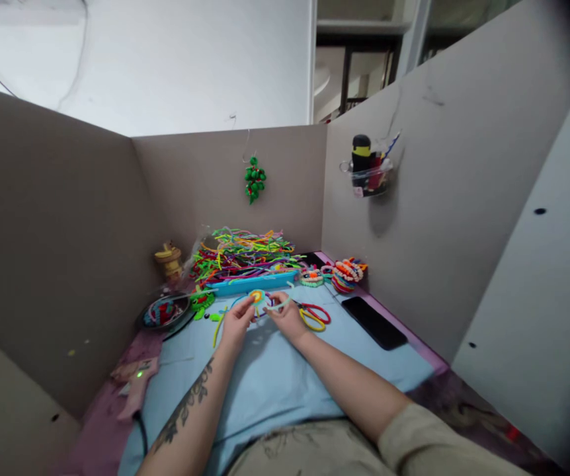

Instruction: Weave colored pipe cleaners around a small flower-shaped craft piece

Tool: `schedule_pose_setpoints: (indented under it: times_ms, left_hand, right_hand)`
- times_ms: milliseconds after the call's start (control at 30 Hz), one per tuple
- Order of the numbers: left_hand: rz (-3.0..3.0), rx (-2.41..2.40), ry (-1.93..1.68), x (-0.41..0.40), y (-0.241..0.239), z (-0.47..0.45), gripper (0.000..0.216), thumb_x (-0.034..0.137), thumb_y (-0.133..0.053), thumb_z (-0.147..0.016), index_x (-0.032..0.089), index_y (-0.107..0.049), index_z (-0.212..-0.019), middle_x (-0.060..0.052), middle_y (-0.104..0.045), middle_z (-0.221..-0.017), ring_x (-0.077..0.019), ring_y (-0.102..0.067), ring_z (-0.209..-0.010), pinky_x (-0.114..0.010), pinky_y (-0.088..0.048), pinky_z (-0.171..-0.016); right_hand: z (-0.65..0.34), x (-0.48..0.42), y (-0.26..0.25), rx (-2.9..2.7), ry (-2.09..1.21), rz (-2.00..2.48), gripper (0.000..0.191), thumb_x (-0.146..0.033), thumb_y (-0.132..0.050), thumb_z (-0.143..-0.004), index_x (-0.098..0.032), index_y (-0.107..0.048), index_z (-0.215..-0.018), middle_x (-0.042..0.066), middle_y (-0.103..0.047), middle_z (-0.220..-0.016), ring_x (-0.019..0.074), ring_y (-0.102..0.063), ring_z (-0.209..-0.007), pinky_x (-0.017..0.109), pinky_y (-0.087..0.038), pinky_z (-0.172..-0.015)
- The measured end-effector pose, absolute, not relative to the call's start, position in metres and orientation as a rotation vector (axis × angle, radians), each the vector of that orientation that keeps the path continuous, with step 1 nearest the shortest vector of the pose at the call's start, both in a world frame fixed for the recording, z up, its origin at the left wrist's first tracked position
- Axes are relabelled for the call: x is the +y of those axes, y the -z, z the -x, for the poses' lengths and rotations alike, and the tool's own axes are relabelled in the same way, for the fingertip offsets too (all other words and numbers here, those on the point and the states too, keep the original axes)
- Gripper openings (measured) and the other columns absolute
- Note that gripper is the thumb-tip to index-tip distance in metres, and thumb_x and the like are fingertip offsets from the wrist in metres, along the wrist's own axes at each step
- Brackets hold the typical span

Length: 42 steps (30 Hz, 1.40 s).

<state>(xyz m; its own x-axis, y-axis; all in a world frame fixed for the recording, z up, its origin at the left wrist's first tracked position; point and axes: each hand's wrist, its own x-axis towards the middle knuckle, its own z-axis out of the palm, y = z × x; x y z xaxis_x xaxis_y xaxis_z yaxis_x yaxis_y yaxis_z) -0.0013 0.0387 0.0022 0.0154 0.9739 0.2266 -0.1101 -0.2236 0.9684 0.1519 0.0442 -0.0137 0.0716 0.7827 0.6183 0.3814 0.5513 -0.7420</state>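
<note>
Colourful cord piece [257, 297] in the pinch of left hand [238, 321] and right hand [287, 318], pink label [358, 192] on clear cup [377, 181] unreadable

Bench cover [265, 383]: cloth, matt, creased. Tray [250, 285]: smooth plastic. Heaped strands [243, 251]: matt, soft-looking. Coiled piece [257, 297]: matt, soft-looking cord. Partition [205, 182]: smooth, matt. Phone [374, 322]: smooth-faced. Wall cup [368, 182]: clear, shiny plastic. Corded tool [139, 391]: smooth plastic. Sleeve [426, 443]: matt cloth.
</note>
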Motion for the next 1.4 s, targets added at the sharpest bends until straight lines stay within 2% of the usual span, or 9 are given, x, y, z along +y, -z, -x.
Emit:
schedule_pose_setpoints:
  times_ms: [133,300,433,533,767,933,1167,1400]
  left_hand:
    - [-1.372,0.958,-1.372,0.033,-0.002,-0.006,0.049,0.035,-0.072,-0.062,0.013,-0.065,-0.105,-0.005,-0.067,-0.075,-0.0108,-0.053,-0.055,-0.022,-0.042,-0.051]
    - [-1.394,0.982,-1.390,0.033,0.000,-0.005,0.040,0.032,-0.072,-0.062,0.012,-0.067,-0.097,-0.005,-0.067,-0.069,-0.0130,-0.056,-0.058,-0.024,-0.044,-0.054]
    - [-1.423,1.023,-1.411,0.032,-0.002,-0.005,0.037,0.032,-0.074,-0.059,0.012,-0.068,-0.090,-0.005,-0.066,-0.067,-0.0144,-0.057,-0.058,-0.024,-0.044,-0.055]
    - [-1.440,1.056,-1.429,0.031,-0.003,-0.005,0.036,0.032,-0.075,-0.057,0.012,-0.068,-0.087,-0.004,-0.066,-0.066,-0.0149,-0.058,-0.058,-0.025,-0.044,-0.055]
    - [-1.483,1.089,-1.410,0.031,-0.004,-0.006,0.034,0.032,-0.073,-0.059,0.013,-0.068,-0.086,-0.004,-0.066,-0.066,-0.0152,-0.059,-0.057,-0.025,-0.044,-0.056]
    - [-1.482,1.117,-1.391,0.029,-0.008,-0.006,0.034,0.031,-0.074,-0.058,0.012,-0.068,-0.085,-0.005,-0.067,-0.065,-0.0162,-0.060,-0.057,-0.026,-0.045,-0.056]
    - [-1.446,1.062,-1.356,0.029,-0.007,-0.005,0.035,0.030,-0.076,-0.056,0.012,-0.067,-0.084,-0.004,-0.067,-0.064,-0.0149,-0.059,-0.055,-0.025,-0.045,-0.055]
    - [-1.482,0.981,-1.301,0.031,0.001,0.001,0.032,0.030,-0.076,-0.057,0.014,-0.065,-0.082,-0.004,-0.067,-0.070,-0.0142,-0.060,-0.059,-0.026,-0.046,-0.059]
  right_hand:
    - [-0.157,0.044,0.008,-1.486,-0.437,1.015,0.017,-0.035,-0.058,-0.074,-0.018,-0.060,-0.071,0.001,-0.051,-0.071,0.0132,-0.046,-0.062,0.025,-0.038,-0.060]
    - [-0.154,0.045,0.011,-1.382,-0.639,0.950,0.028,-0.036,-0.053,-0.077,-0.018,-0.047,-0.055,-0.003,-0.042,-0.060,0.0124,-0.041,-0.060,0.025,-0.034,-0.060]
    - [-0.153,0.049,0.015,-1.314,-0.894,0.892,0.028,-0.037,-0.058,-0.072,-0.019,-0.044,-0.056,-0.005,-0.037,-0.053,0.0102,-0.035,-0.054,0.023,-0.030,-0.055]
    - [-0.152,0.048,0.014,-1.276,-0.962,0.856,0.030,-0.037,-0.060,-0.069,-0.019,-0.041,-0.055,-0.006,-0.035,-0.051,0.0094,-0.032,-0.052,0.023,-0.028,-0.054]
    - [-0.153,0.045,0.009,-1.199,-0.928,0.873,0.021,-0.034,-0.058,-0.066,-0.019,-0.047,-0.059,-0.006,-0.041,-0.055,0.0098,-0.036,-0.054,0.023,-0.029,-0.054]
    - [-0.158,0.053,0.014,-1.228,-0.879,0.884,0.024,-0.038,-0.057,-0.070,-0.019,-0.048,-0.060,-0.006,-0.040,-0.054,0.0106,-0.036,-0.054,0.023,-0.030,-0.055]
    - [-0.161,0.058,0.018,-1.319,-0.716,0.872,0.019,-0.037,-0.059,-0.071,-0.019,-0.055,-0.065,-0.002,-0.048,-0.066,0.0132,-0.043,-0.066,0.024,-0.036,-0.064]
    - [-0.162,0.057,0.014,-1.253,-0.858,0.867,0.018,-0.037,-0.061,-0.065,-0.019,-0.060,-0.069,-0.001,-0.053,-0.068,0.0145,-0.047,-0.068,0.026,-0.038,-0.067]
